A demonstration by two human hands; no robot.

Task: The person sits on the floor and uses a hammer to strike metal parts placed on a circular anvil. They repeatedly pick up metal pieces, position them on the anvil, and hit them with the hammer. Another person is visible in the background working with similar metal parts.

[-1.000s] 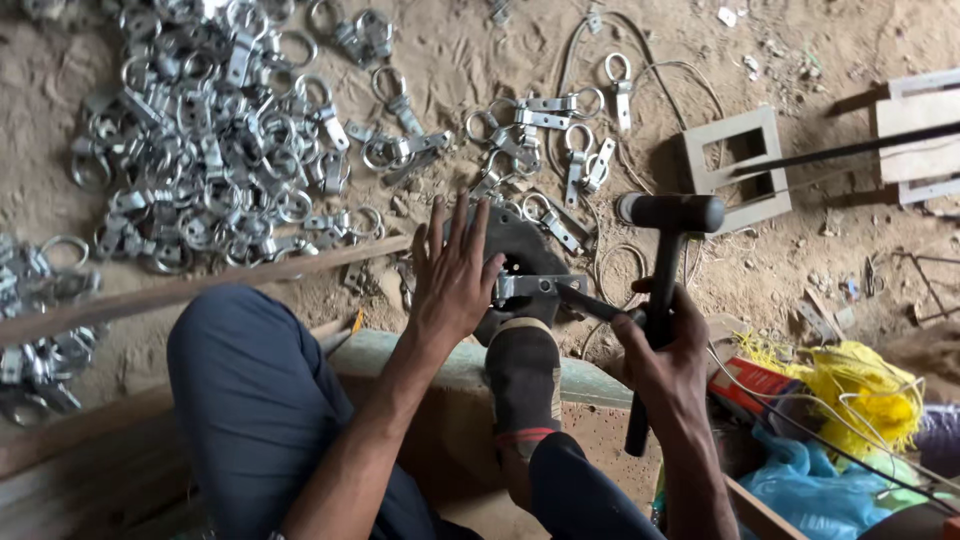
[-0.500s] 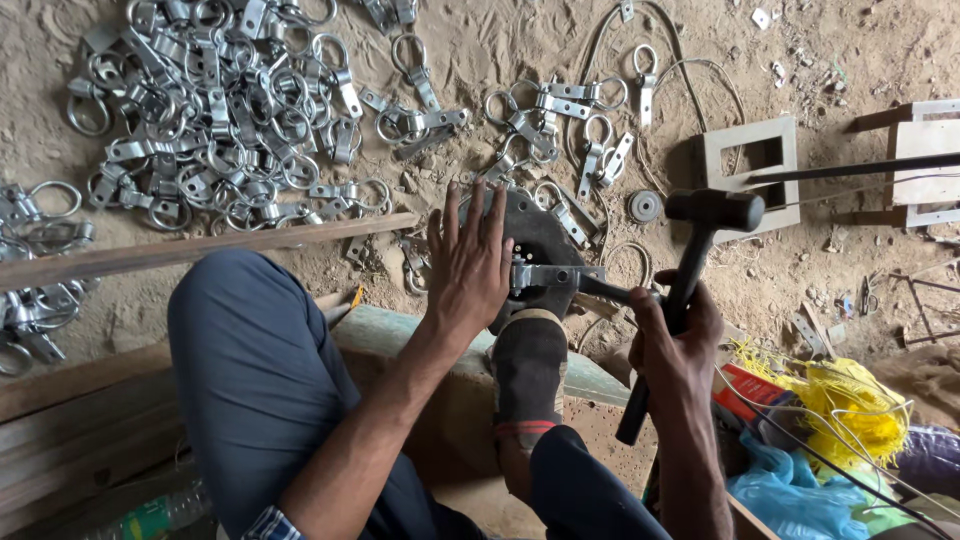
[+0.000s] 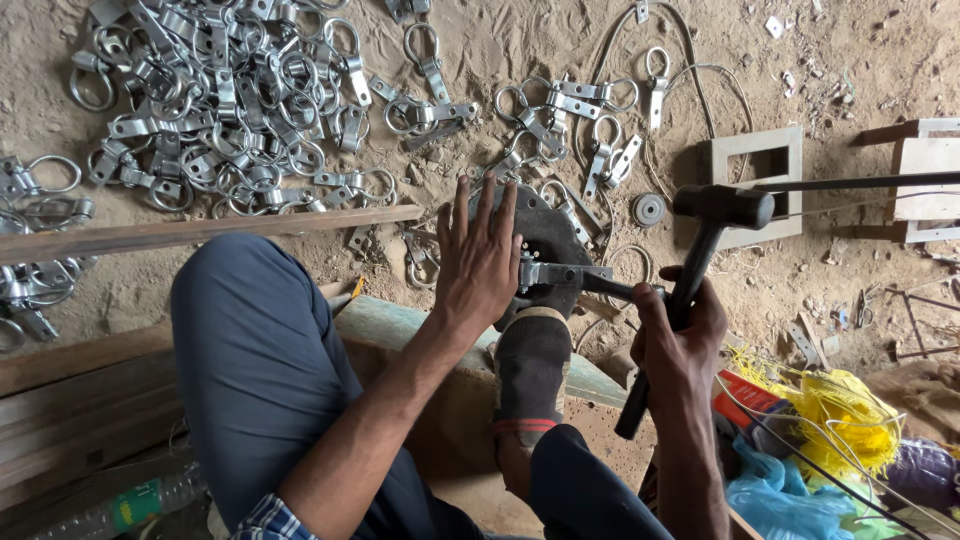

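The left hand (image 3: 480, 262) is spread flat, fingers extended, over a dark round anvil block (image 3: 548, 232). A black hammer (image 3: 690, 290) is gripped by the right hand (image 3: 678, 335) (fist closed on the handle), head raised. Between the hands a metal strap piece (image 3: 565, 274) lies on the block. Beyond the left hand, ring clamps (image 3: 230, 100) are heaped on the sandy floor (image 3: 820, 70).

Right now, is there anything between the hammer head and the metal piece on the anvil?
Nothing visible stands between them. The hammer, gripped by the right hand, is raised to the right of the metal piece. The left hand lies flat beside the piece, on its left, not in the gap.
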